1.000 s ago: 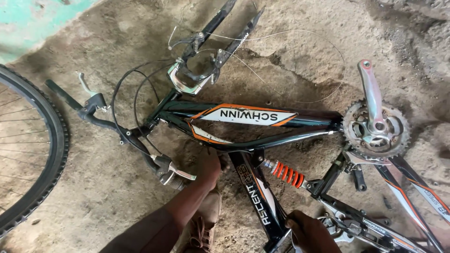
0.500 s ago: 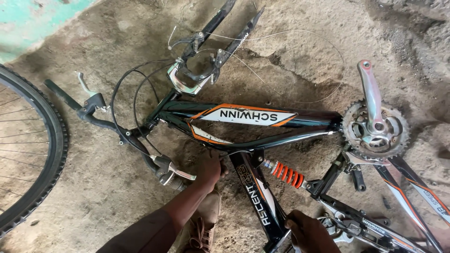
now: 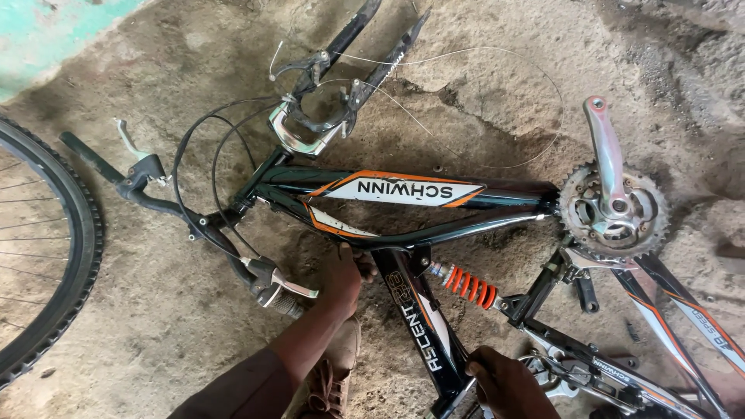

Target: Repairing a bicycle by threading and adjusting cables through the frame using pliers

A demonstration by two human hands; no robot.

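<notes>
Hands: left point(image 3: 344, 281), right point(image 3: 503, 380) grip black bike frame point(image 3: 403, 233); white-orange label point(image 3: 403, 190) on tube.

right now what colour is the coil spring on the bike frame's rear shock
Orange: the coil spring shows clearly in the head view, between the left hand and the crank.

White, orange-edged pointed label point(image 3: 403, 190) along the black bicycle frame's point(image 3: 512, 188) top tube.

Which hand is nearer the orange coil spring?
Left. The left hand grips the frame just left of the orange spring; the right hand is lower, below the spring.
</notes>
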